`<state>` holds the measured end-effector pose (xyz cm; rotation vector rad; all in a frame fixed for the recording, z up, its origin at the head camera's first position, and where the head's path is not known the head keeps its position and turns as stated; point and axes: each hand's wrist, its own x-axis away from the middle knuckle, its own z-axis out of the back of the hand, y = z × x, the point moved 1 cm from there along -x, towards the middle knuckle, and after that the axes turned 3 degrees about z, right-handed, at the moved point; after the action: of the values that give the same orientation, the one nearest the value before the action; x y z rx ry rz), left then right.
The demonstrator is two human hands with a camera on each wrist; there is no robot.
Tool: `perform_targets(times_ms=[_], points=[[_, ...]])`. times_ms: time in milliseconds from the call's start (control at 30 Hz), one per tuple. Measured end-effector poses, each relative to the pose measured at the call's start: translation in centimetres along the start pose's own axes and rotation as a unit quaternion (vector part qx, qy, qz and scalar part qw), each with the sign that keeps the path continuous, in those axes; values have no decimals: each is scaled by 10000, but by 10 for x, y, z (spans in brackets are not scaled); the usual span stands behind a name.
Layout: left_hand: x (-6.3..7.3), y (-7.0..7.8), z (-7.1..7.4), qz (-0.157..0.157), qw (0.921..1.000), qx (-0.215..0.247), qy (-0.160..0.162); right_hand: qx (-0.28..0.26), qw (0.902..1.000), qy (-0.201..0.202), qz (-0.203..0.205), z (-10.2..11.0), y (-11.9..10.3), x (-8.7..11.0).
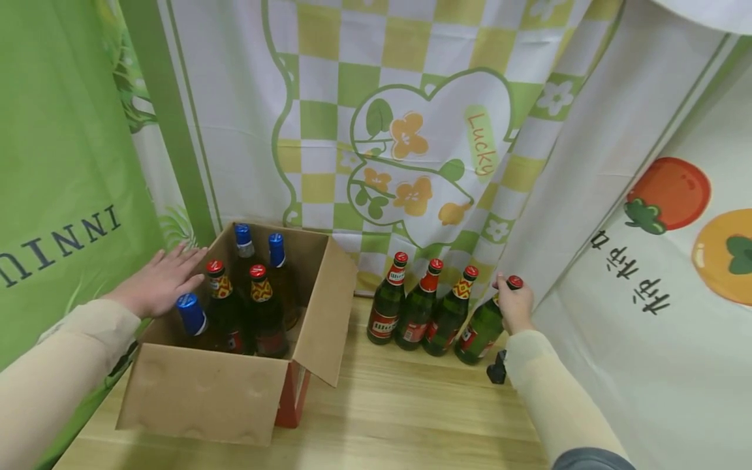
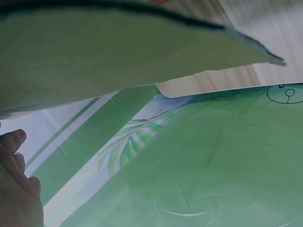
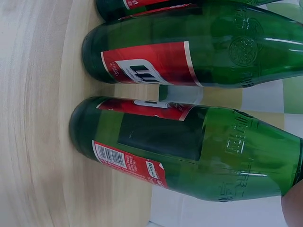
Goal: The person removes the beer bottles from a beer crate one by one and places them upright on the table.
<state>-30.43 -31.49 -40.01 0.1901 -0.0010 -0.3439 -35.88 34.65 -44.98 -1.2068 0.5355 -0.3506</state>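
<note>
Held bottle (image 3: 189,146) cropped at neck in right wrist view, curtain lettering (image 1: 67,241) cut off

The green glass bottle (image 1: 482,331), red-capped and red-labelled, one label showing a barcode, is held by the neck and tilted, its cap toward one o'clock, on or just above the counter (image 1: 423,418). At its nine o'clock sits the brown cardboard box (image 1: 202,388), open-topped, flaps folded out toward three and six o'clock, with five bottles (image 1: 267,320) inside.
</note>
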Motion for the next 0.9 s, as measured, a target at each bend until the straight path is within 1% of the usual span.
perform_targets(times_ms=[133,333,567,633,733,900], points=[[-1,-1,-1,7,10000,-7,-5,-26,10000,-52,-14,-2,-1,-2],[-1,-2,-1,18,10000,-6,-34,8,9989,-455,-145,-6,2,-6],[-2,-4,0,42,10000,-16,-25,129,9975,-659,-206,-9,-4,-5],[-1,-5,0,63,10000,-20,-25,123,9973,-708,-171,-9,-5,-5],[-1,-5,-1,89,9999,-14,-43,108,9965,-820,-131,-8,-7,-4],[-1,-3,0,78,9999,19,-85,85,9925,-1206,-172,0,-6,-2]])
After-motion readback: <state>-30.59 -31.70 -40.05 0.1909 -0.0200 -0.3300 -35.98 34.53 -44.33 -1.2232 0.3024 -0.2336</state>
